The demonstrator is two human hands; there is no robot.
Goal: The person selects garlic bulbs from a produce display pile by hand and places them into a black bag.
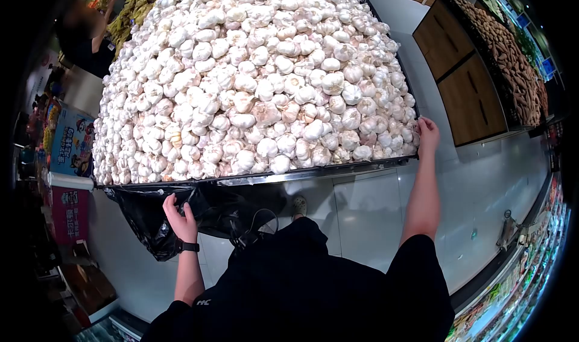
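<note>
A large heap of white garlic bulbs [253,82] fills a display stand with a dark front rim [325,172]. My right hand [428,136] is at the stand's near right corner, fingers curled in against the outermost bulbs; what they pinch, if anything, is hidden. Below the front rim, toward its left end, my left hand [181,218] is raised with thumb and fingers apart, holding nothing. Right behind it hangs a black plastic bag [142,215] under the rim; I cannot tell whether the fingers touch it. A dark watch [187,246] is on the left wrist.
Another person [87,37] in dark clothing stands at the upper left, near yellowish-green mesh sacks [136,4]. To the right, a wooden stand [467,88] carries brown root vegetables [500,55]. Stocked shelves [512,300] line the lower right. Blue and magenta signs [71,212] stand at left.
</note>
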